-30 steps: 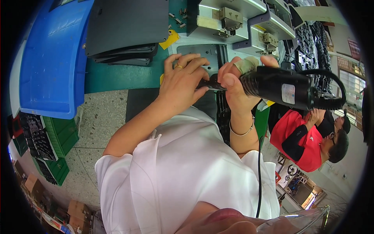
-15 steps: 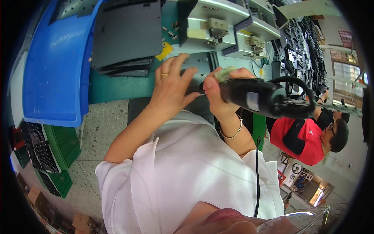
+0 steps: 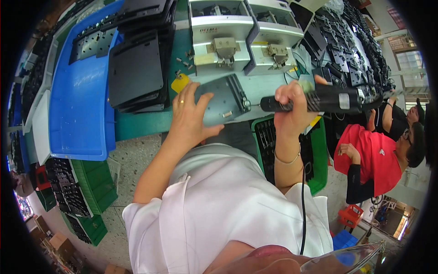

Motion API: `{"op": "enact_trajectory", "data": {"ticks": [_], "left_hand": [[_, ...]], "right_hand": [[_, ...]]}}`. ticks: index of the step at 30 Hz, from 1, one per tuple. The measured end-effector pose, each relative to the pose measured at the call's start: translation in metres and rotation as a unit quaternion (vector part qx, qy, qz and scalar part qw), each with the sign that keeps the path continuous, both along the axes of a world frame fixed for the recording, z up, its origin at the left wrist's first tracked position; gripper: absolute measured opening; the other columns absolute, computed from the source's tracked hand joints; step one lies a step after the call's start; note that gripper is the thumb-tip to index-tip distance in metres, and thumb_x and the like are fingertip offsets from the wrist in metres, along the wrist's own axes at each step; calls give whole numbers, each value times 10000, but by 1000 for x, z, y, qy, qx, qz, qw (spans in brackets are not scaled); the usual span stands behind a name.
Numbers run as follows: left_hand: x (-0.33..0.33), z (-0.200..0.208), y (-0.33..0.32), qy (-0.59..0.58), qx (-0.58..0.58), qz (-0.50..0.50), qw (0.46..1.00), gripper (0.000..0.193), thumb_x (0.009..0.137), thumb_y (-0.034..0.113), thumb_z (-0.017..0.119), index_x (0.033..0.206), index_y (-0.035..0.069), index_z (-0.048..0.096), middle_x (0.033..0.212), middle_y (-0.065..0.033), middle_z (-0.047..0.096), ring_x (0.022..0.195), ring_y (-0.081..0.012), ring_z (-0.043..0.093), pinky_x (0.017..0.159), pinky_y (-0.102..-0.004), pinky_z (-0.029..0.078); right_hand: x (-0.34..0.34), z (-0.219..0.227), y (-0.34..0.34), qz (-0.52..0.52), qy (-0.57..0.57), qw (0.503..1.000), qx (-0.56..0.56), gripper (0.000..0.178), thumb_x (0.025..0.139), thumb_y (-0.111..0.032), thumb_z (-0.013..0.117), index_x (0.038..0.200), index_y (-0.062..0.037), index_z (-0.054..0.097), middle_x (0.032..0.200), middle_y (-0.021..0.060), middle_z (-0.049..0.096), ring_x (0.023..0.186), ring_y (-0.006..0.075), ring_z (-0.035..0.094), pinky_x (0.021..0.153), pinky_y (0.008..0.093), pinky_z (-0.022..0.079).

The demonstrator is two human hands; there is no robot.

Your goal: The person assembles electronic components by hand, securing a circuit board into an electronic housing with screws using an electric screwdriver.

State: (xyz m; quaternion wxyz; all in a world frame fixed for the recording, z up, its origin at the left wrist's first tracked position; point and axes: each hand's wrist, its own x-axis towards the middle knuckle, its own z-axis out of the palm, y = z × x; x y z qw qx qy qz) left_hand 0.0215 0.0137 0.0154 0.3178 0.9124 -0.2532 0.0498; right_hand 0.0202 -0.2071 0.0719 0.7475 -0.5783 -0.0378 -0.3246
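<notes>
My right hand is wrapped round a black electric screwdriver lying nearly level, its bit pointing left. The bit's tip is at or close to a small metal fitting on the right edge of a dark metal plate; contact cannot be made out. My left hand lies at the plate's left side with fingers and thumb spread. A small silver cylindrical part rests on the plate near its front edge. Beyond my left fingertips is a yellow piece, with several small metal parts behind it.
A stack of dark plates stands left of my hands, beside a blue tray. Two metal fixtures stand at the back. A green crate of dark parts sits below the table edge. A person in red is at the right.
My right hand and the screwdriver have shifted right, uncovering the plate and its fitting. The plate now lies tilted, my left hand still beside it. The whole view has also shifted.
</notes>
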Motion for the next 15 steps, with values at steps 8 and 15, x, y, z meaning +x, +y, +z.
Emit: {"op": "enact_trajectory", "data": {"ticks": [8,15], "left_hand": [[-54,79,18,-4,-40,-8,999,695,571,311,851,1184,117,587,1448,-230,343,1290,-421,342,1059,-507,306],[-39,117,49,-191,-61,180,963,670,630,337,805,1215,97,585,1451,-238,376,1272,-398,388,1059,-483,305]], "right_hand": [[-13,-2,-33,-40,-71,985,150,544,847,30,564,1317,-92,320,637,40,460,549,132,464,567,311,435],[-3,-12,-11,4,-19,989,145,502,819,57,560,1258,-61,348,643,56,470,527,144,469,580,317,461]]}}
